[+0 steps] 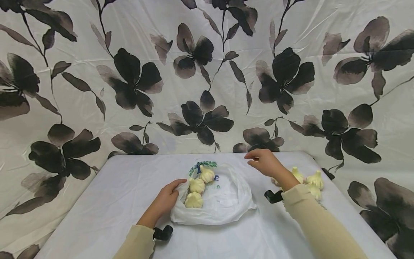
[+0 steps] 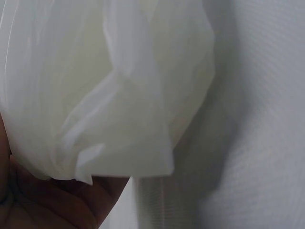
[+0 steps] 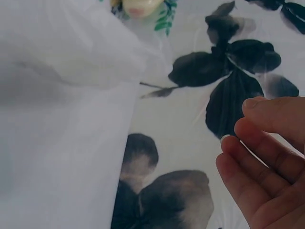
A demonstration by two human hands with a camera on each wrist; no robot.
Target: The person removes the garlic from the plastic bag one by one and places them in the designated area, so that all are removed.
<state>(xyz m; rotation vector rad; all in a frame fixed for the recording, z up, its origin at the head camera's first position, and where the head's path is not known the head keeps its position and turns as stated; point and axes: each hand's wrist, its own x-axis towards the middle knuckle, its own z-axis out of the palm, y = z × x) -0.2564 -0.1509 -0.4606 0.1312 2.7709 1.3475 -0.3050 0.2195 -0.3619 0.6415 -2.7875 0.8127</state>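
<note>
A white plastic bag (image 1: 223, 212) lies on the table with its mouth spread wide. Three garlic bulbs (image 1: 197, 185) sit in a row along its left inner side. My left hand (image 1: 165, 198) grips the bag's left rim; in the left wrist view the thin plastic (image 2: 119, 95) hangs over the palm and hides most of the fingers. Beyond the bag's right side, my right hand (image 1: 266, 162) is raised over the table. Its fingers (image 3: 257, 167) are loosely bent with nothing between them, and the thumb is apart from the fingertips.
Several more garlic bulbs (image 1: 314, 180) stand at the right of the table, partly hidden by my right forearm. The white-covered table (image 1: 129, 187) ends at the back against a hanging cloth (image 1: 239, 90) with dark flowers. Black camera mounts (image 1: 273, 196) sit at both wrists.
</note>
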